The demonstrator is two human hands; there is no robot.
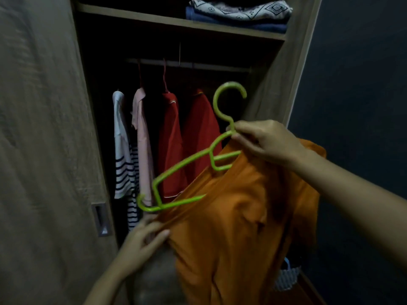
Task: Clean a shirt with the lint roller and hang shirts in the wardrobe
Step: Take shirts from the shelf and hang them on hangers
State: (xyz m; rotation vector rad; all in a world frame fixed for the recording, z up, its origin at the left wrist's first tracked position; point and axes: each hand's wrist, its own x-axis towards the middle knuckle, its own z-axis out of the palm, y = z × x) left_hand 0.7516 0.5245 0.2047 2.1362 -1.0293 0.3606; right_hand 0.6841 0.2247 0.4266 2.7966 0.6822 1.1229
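An orange shirt point(242, 216) hangs in front of me, partly draped over a green plastic hanger point(182, 166). My right hand point(264, 142) pinches the hanger at the base of its hook, and the orange cloth lies under that wrist. The hanger's right arm is hidden inside the shirt; its left arm sticks out bare. My left hand point(145, 236) grips the shirt's edge just below the hanger's left tip. Behind stands the open wardrobe point(271, 84) with its rail point(198, 66).
Several shirts hang on the rail: a striped one point(123, 155), a pink one point(143, 139) and two red ones point(185, 137). Folded cloth point(240, 14) lies on the upper shelf. The wardrobe door point(44, 128) stands at my left, a dark wall at right.
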